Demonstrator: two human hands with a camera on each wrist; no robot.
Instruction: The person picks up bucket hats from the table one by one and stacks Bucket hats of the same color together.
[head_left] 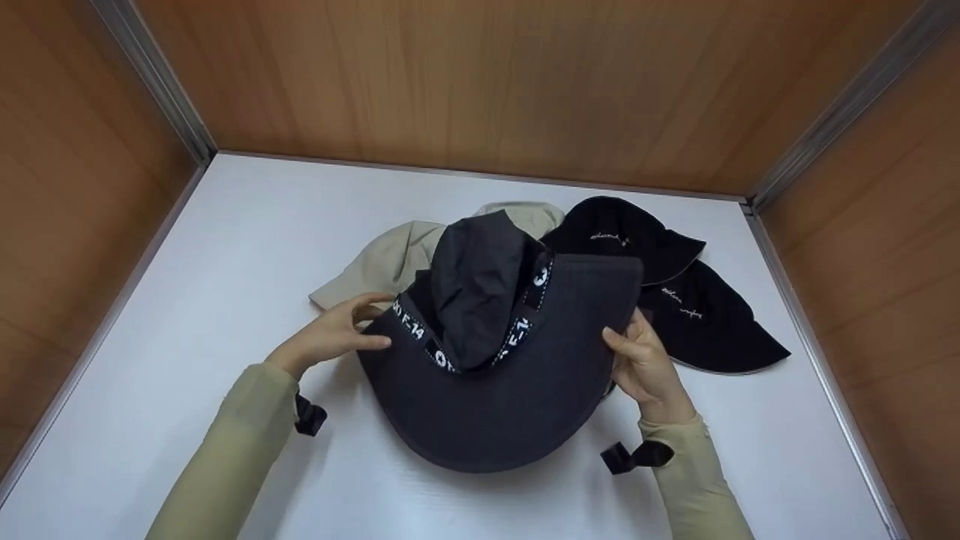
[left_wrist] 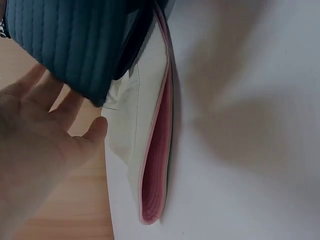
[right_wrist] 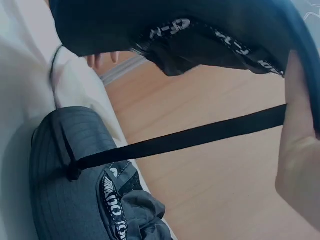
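A dark grey wide-brimmed sun hat is held up over the table, its underside and white-lettered inner band facing the head camera. My right hand pinches the brim at its right edge, thumb in front. At the opposite brim corner is my left hand; in the left wrist view its fingers reach behind the corner, with the thumb apart from the brim. A black strap runs from beside the right hand toward a second dark grey hat lying below, mostly hidden in the head view.
Behind the held hat lie a beige hat, which shows a pink lining in the left wrist view, and a pale hat. Two black hats with white script, one farther back and one nearer, overlap at right. Wood-panelled walls enclose the white table.
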